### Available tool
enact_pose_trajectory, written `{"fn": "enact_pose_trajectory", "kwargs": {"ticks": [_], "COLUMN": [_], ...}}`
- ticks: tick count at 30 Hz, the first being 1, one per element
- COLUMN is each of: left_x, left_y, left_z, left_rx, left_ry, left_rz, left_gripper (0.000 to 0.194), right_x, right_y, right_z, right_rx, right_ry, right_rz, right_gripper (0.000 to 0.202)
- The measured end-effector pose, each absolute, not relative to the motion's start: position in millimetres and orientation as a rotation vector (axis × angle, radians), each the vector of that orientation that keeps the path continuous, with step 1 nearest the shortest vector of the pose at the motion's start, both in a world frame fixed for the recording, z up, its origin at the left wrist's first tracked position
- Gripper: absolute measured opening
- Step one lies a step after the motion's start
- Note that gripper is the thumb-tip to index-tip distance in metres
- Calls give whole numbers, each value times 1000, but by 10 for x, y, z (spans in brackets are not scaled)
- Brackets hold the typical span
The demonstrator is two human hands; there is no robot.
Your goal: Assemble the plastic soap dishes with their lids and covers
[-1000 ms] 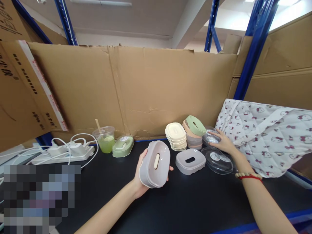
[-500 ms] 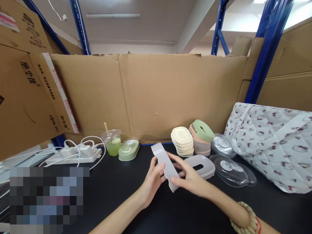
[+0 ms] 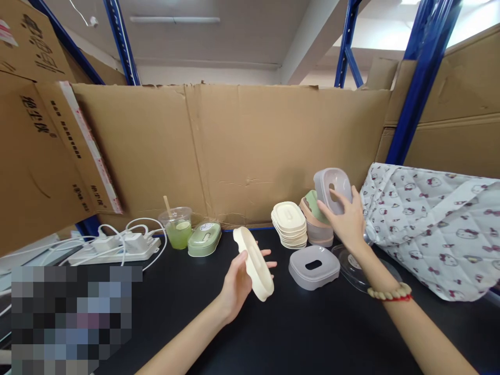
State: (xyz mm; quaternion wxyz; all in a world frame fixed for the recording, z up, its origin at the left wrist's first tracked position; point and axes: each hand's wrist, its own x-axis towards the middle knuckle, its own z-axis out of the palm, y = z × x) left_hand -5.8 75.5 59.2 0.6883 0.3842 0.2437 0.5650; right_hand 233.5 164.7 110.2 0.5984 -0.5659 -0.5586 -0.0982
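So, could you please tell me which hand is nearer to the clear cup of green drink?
Left. The left hand is right of the cup and nearer the camera; the right hand is much farther right, holding a grey oval slotted piece.

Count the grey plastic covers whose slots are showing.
2: one rounded grey plastic cover in the right hand, by the green, peach and grey cover stack; a second cover on the black table. The stack may hide more.
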Motion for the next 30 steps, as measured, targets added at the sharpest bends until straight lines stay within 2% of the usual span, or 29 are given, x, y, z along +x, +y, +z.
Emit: {"fn": "enact_pose_trajectory", "kwargs": {"ticks": [4,8,11,13,15,17,19,21,25,30], "left_x": [-70,-98,-104,-100,-101,-126,-199,-328,-663,-823], "left_y": [771,800,828,841,852,874,925,1008,1190,1259], "left_z": [581,594,585,579,581,594,608,606,520,452], "left_rx": [861,814,801,763,728,776,957,1251,1776,1851], "left_ry": [578,573,554,540,515,487,526,725,1472,1829], "left_rz": [1239,1238,1265,1269,1254,1204,1160,1219,1540,1373], "left_gripper": [58,58,48,43,39,43,56,65,63,38], "right_x": [2559,2533,2328,2128,1924,1763,1675,1660,1735,1797], "right_y": [1980,1980,1674,1394,1149,1012,1017,1144,1522,1676], "right_z": [1123,1157,1149,1077,971,887,871,928,1071,1074], "right_rx": [-1557,-1513,-1173,-842,-632,-520,-480,-549,-995,-1253], "right_ry": [-1458,-1455,-1581,-1939,-2262,-2356,-2325,-2254,-2187,-2338], "right_rz": [-162,-194,-239,-125,-48,-78,-182,-316,-554,-712], "right_gripper": [54,61,63,57,63,49,40,41,40,36]}}
